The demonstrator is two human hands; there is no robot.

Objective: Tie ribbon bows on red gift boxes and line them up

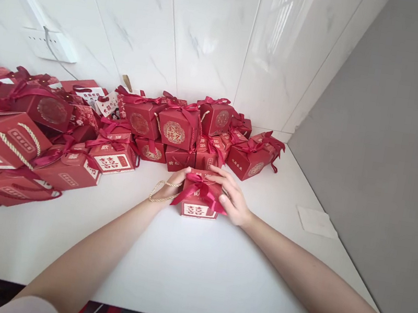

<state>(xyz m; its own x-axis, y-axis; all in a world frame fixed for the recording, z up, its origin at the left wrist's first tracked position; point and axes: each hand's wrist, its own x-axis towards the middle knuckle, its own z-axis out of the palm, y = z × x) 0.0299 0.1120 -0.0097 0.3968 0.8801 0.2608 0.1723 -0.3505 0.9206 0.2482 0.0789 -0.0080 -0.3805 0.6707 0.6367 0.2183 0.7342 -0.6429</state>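
Note:
A small red gift box [200,212] with a white double-happiness label stands upright on the white table, tied on top with a dark pink ribbon bow [199,191]. My left hand [175,185] is against its left side, its fingers partly hidden behind the box. A gold twisted cord handle [155,193] loops out over that hand. On the other side, my right hand [234,200] wraps the right side and top edge with bent fingers. Both hands hold the box between them.
Stacked red gift boxes [176,127] stand behind, against the tiled wall [208,34]. More boxes [68,168] are piled to the left. A white tissue [316,221] lies on the table [232,282] at right, near a grey panel [384,152]. A socket [50,45] is on the wall.

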